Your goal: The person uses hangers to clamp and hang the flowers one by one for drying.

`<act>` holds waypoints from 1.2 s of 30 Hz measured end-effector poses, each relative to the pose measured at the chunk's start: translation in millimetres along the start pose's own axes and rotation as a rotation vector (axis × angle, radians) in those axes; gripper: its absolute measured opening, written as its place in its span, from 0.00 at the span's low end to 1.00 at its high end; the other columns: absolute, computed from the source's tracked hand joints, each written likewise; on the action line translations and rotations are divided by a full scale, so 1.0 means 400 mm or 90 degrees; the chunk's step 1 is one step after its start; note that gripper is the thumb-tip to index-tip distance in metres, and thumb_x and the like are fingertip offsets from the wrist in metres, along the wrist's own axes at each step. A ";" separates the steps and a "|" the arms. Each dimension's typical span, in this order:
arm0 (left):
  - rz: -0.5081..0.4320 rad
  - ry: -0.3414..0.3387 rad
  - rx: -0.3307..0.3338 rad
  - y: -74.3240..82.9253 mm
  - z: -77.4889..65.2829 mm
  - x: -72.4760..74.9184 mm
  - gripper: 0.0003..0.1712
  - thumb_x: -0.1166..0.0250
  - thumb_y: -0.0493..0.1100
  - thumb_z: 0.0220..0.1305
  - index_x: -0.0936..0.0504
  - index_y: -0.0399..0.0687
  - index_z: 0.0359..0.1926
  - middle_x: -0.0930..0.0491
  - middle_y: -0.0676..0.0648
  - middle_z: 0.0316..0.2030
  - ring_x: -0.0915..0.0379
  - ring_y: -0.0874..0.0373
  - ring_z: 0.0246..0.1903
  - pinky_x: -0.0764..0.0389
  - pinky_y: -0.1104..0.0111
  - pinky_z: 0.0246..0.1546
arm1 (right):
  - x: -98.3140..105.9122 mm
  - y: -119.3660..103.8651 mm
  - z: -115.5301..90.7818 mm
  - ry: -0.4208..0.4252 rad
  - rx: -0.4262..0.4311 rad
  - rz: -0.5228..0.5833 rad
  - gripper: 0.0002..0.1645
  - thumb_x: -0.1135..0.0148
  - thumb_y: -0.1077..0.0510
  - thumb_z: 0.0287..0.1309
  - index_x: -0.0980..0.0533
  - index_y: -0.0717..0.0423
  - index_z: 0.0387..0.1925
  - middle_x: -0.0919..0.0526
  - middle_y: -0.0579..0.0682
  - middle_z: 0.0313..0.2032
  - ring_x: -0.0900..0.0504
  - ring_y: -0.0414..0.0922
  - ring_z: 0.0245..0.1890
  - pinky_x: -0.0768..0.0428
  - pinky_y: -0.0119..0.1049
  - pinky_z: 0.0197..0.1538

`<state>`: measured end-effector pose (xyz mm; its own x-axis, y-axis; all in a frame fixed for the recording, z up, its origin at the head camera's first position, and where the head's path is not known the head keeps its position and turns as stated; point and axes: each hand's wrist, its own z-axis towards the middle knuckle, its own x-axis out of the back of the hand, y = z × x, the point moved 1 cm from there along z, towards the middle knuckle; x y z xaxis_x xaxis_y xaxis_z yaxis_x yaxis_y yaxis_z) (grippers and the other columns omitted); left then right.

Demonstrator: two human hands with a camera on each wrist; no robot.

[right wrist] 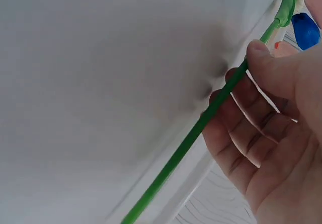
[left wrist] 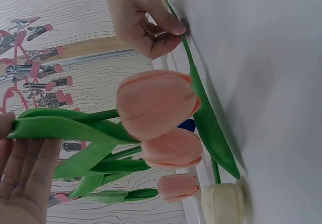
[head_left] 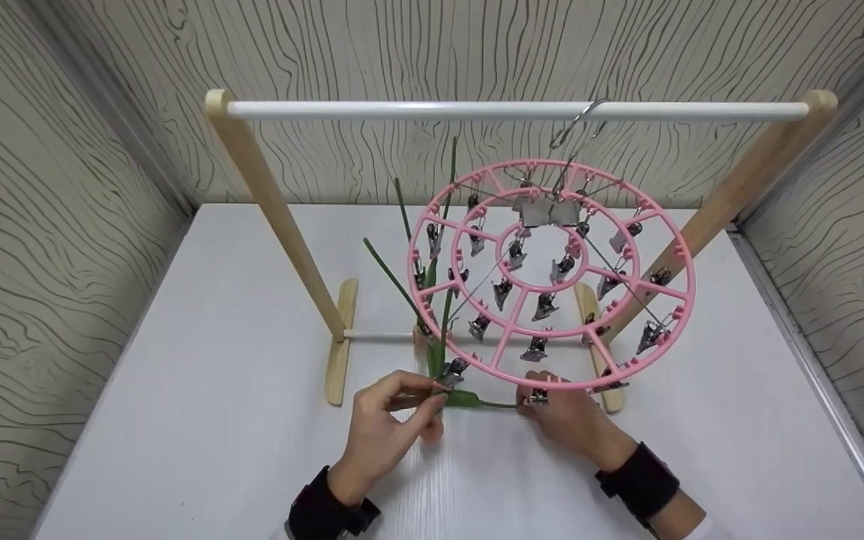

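Observation:
My left hand [head_left: 394,427] pinches the green leaves of an artificial pink tulip [left wrist: 158,103], its bloom pointing down, right by a metal clip [head_left: 454,371] at the near rim of the hanger. Two more pink tulips hang bloom-down behind it in the left wrist view. With thumb and fingertips, my right hand [head_left: 563,416] holds the green stem [right wrist: 186,143] of a cream tulip [left wrist: 221,204], close over the table. That stem runs sideways, its leaf and bloom toward the left hand. Partly hidden behind the pink blooms is a blue tulip [left wrist: 187,125].
A round pink clip hanger [head_left: 503,349] with several metal clips hangs by a hook from the white bar [head_left: 402,111] of a wooden stand. Its wooden posts [head_left: 274,214] rise on both sides, with feet on the white table [head_left: 214,420]. Patterned walls enclose the table.

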<state>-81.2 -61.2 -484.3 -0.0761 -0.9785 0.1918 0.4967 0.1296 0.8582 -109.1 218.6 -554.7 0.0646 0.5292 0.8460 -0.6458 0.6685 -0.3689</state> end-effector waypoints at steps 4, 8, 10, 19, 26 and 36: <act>0.000 -0.004 -0.003 0.002 0.002 -0.001 0.08 0.32 0.39 0.59 0.19 0.49 0.40 0.13 0.48 0.36 0.15 0.60 0.34 0.12 0.68 0.35 | 0.039 -0.019 -0.025 -0.055 -0.031 -0.152 0.15 0.29 0.60 0.50 0.25 0.53 0.39 0.21 0.43 0.29 0.21 0.38 0.32 0.19 0.34 0.37; 0.007 -0.011 -0.022 0.000 0.003 -0.003 0.09 0.31 0.38 0.59 0.20 0.47 0.41 0.13 0.47 0.36 0.15 0.59 0.34 0.13 0.68 0.35 | 0.080 -0.040 -0.045 -0.142 -0.125 -0.201 0.11 0.32 0.56 0.56 0.25 0.50 0.39 0.24 0.40 0.29 0.30 0.34 0.30 0.23 0.30 0.34; 0.011 -0.015 -0.029 -0.001 0.005 -0.004 0.09 0.32 0.39 0.59 0.20 0.47 0.41 0.13 0.47 0.36 0.15 0.60 0.34 0.13 0.69 0.35 | 0.099 -0.047 -0.053 -0.147 -0.123 -0.224 0.07 0.32 0.57 0.55 0.23 0.48 0.34 0.23 0.39 0.27 0.32 0.34 0.27 0.26 0.28 0.32; 0.026 -0.018 -0.021 0.001 0.012 -0.006 0.09 0.32 0.38 0.59 0.20 0.51 0.41 0.13 0.49 0.37 0.15 0.62 0.36 0.13 0.70 0.37 | 0.187 -0.077 -0.083 -0.158 -0.172 -0.283 0.10 0.27 0.60 0.48 0.21 0.43 0.28 0.25 0.36 0.24 0.35 0.33 0.26 0.26 0.26 0.31; 0.022 -0.017 -0.003 0.003 0.013 -0.010 0.08 0.32 0.42 0.60 0.20 0.52 0.40 0.14 0.52 0.36 0.15 0.63 0.36 0.13 0.69 0.38 | 0.239 -0.100 -0.106 -0.172 -0.195 -0.316 0.13 0.25 0.61 0.45 0.22 0.42 0.26 0.27 0.36 0.23 0.37 0.33 0.26 0.32 0.24 0.29; 0.026 -0.023 -0.005 0.011 0.015 -0.020 0.08 0.32 0.42 0.60 0.20 0.53 0.41 0.13 0.49 0.36 0.16 0.64 0.35 0.13 0.69 0.37 | 0.285 -0.144 -0.109 -0.213 -0.212 -0.330 0.14 0.26 0.60 0.44 0.22 0.39 0.26 0.26 0.32 0.23 0.38 0.32 0.26 0.33 0.24 0.29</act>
<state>-83.5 -51.8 -479.1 -0.0870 -0.9659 0.2439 0.5073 0.1678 0.8453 -31.4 263.3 -453.9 0.0292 -0.0553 0.9980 -0.3235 0.9442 0.0617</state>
